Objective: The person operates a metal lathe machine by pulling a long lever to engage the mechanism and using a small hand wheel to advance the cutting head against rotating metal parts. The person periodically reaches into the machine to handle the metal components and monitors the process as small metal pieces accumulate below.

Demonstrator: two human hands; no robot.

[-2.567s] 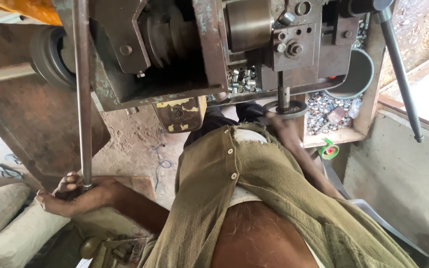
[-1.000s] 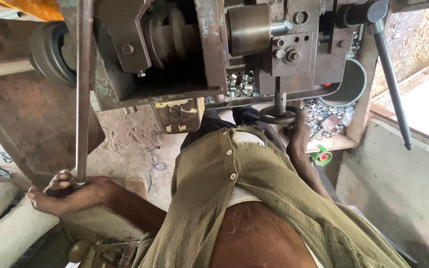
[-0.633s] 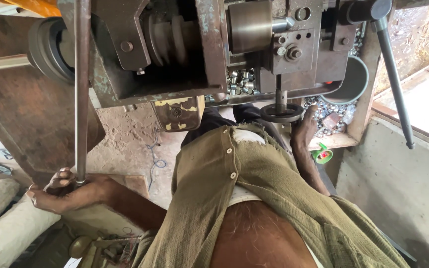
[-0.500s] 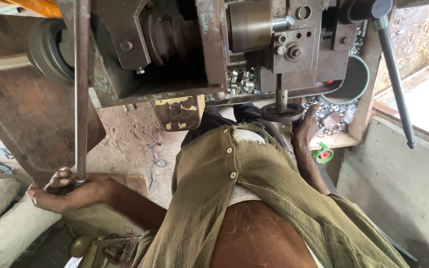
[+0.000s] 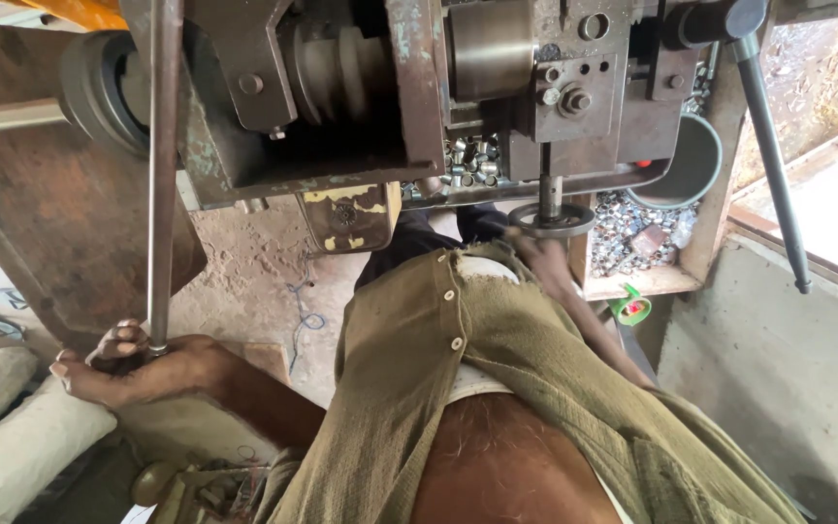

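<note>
Head view looks down my olive button shirt [image 5: 497, 388]: my left hand [image 5: 133, 369] has its fingers wrapped tight around the lower end of the long grey steel lever rod [image 5: 162, 175], while my right hand [image 5: 540, 262] rests at the small round black handwheel [image 5: 552, 220] under the rusty machine head [image 5: 419, 87], its fingers too blurred to tell. I judge I am working the lever, which calls for a steady grip and slow feed.

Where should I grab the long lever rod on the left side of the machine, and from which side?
Take the long lever rod at its free lower end, where the left hand is already closed around it. The rod is thin, round and hangs nearly upright, so wrapping the fingers around it from the side looks steadiest. The right hand is at the small handwheel.
</note>
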